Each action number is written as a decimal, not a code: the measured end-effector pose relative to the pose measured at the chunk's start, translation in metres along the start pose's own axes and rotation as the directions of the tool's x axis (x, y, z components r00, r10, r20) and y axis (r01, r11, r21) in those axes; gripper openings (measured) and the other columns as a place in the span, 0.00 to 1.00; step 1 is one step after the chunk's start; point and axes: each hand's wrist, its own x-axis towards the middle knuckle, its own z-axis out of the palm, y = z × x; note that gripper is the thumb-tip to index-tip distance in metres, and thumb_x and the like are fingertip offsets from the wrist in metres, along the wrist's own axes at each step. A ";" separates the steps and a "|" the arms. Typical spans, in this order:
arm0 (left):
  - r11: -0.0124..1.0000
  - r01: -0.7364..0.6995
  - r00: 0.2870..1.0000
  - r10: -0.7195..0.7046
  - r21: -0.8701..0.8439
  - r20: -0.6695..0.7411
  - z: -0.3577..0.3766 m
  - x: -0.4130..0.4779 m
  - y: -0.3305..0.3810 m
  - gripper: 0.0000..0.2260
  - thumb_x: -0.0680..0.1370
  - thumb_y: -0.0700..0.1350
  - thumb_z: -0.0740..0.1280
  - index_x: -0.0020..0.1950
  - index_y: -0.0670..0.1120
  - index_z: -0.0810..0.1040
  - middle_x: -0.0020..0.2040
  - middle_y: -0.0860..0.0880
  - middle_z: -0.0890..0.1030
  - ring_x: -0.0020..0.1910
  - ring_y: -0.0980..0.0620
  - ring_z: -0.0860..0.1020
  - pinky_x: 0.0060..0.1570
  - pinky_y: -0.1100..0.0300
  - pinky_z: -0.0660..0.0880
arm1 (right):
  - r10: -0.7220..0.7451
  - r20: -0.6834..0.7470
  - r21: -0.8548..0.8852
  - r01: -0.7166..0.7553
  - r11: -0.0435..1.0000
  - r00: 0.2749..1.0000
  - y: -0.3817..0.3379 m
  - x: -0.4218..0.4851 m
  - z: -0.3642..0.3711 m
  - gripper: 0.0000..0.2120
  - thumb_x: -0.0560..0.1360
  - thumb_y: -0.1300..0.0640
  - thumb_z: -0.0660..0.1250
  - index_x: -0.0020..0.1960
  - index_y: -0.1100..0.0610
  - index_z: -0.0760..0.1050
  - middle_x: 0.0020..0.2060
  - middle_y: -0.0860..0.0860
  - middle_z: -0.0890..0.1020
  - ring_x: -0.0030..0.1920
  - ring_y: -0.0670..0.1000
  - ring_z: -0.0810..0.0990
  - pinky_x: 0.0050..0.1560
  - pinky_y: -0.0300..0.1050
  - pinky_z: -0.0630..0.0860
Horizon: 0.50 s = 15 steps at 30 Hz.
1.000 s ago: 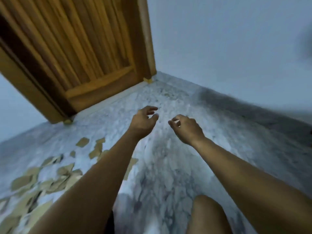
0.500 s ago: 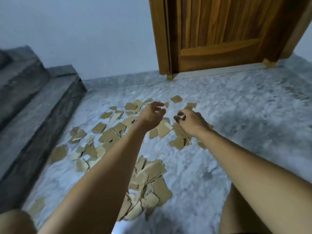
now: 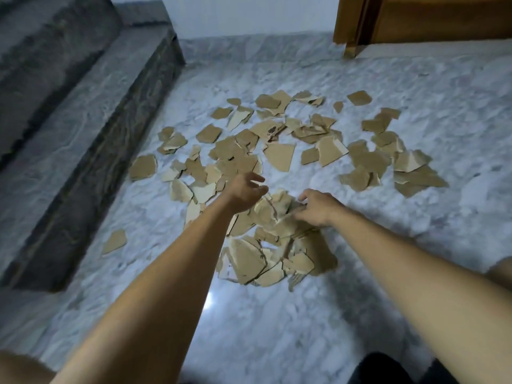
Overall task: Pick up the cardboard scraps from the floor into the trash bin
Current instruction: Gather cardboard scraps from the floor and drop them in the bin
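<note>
Your left hand (image 3: 245,191) hangs just above the litter, fingers loosely curled and holding nothing. Your right hand (image 3: 315,207) is down on the heap (image 3: 266,253) beside it, fingertips in among the pieces; whether it has pinched one cannot be told. The two hands are near each other but apart. You look to be at the start of gathering: the cardboard scraps (image 3: 279,159) all lie on the marble floor (image 3: 277,322), piled thick under your hands and scattered wide toward the wooden door (image 3: 443,18). The next move calls for closing both hands around a bunch from the pile, since single flat pieces on smooth stone will likely be harder to lift. The trash bin is not in view, so you must find it before carrying. A stone step (image 3: 83,120) runs along the left, with one stray piece (image 3: 115,241) near its foot. Nothing blocks your reach.
</note>
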 end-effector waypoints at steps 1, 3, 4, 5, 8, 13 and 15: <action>1.000 0.018 1.000 -0.018 0.022 0.022 0.005 0.001 -0.015 0.18 0.78 0.49 0.69 0.67 0.46 0.76 0.63 0.42 0.80 0.54 0.46 0.80 0.53 0.54 0.78 | 0.017 0.023 -0.007 -0.017 1.000 1.000 0.001 0.003 0.015 0.31 0.69 0.42 0.76 0.67 0.51 0.71 0.63 0.55 0.78 0.56 0.56 0.77 0.56 0.50 0.77; 0.993 0.067 0.996 -0.072 0.099 0.052 0.014 -0.001 -0.044 0.19 0.76 0.51 0.71 0.66 0.48 0.77 0.63 0.44 0.80 0.59 0.45 0.78 0.59 0.52 0.76 | 0.069 0.058 -0.071 -0.064 0.995 0.996 0.008 0.007 0.041 0.41 0.63 0.42 0.79 0.71 0.52 0.67 0.67 0.55 0.75 0.59 0.56 0.76 0.56 0.49 0.76; 0.989 0.099 0.992 -0.107 0.113 0.070 0.020 -0.002 -0.062 0.21 0.75 0.51 0.72 0.66 0.48 0.76 0.64 0.44 0.78 0.61 0.46 0.78 0.58 0.55 0.75 | 0.117 0.061 -0.125 -0.109 0.986 0.991 0.012 0.011 0.055 0.48 0.61 0.40 0.80 0.74 0.53 0.63 0.71 0.57 0.71 0.64 0.58 0.74 0.59 0.50 0.76; 0.984 0.131 0.985 -0.143 0.123 0.092 0.026 -0.003 -0.078 0.23 0.74 0.50 0.74 0.67 0.48 0.75 0.66 0.44 0.77 0.62 0.46 0.77 0.56 0.57 0.74 | 0.173 0.050 -0.169 -0.162 0.972 0.984 0.018 0.013 0.066 0.53 0.60 0.39 0.80 0.77 0.52 0.58 0.74 0.58 0.66 0.68 0.61 0.71 0.63 0.54 0.75; 0.945 0.273 0.949 -0.295 0.180 0.111 0.051 -0.007 -0.124 0.33 0.70 0.53 0.77 0.72 0.46 0.69 0.69 0.41 0.69 0.64 0.41 0.73 0.58 0.52 0.75 | 0.328 0.008 -0.197 -0.320 0.927 0.945 0.037 0.018 0.095 0.63 0.58 0.35 0.80 0.80 0.52 0.47 0.78 0.59 0.55 0.73 0.66 0.64 0.68 0.61 0.70; 0.797 0.572 0.819 -0.570 0.194 -0.072 0.089 -0.012 -0.172 0.46 0.63 0.62 0.77 0.73 0.45 0.61 0.71 0.38 0.63 0.68 0.35 0.67 0.65 0.45 0.68 | 0.392 -0.128 -0.103 -0.406 0.908 0.911 0.054 0.023 0.134 0.60 0.57 0.32 0.80 0.76 0.48 0.48 0.77 0.56 0.55 0.71 0.64 0.65 0.65 0.62 0.68; 0.798 0.553 0.833 -0.528 0.239 -0.164 0.106 -0.012 -0.174 0.46 0.61 0.65 0.78 0.69 0.45 0.62 0.67 0.39 0.66 0.65 0.37 0.69 0.55 0.49 0.70 | 0.386 -0.219 -0.106 -0.415 0.904 0.896 0.059 0.022 0.145 0.62 0.57 0.32 0.80 0.77 0.47 0.46 0.77 0.55 0.56 0.70 0.64 0.65 0.63 0.61 0.68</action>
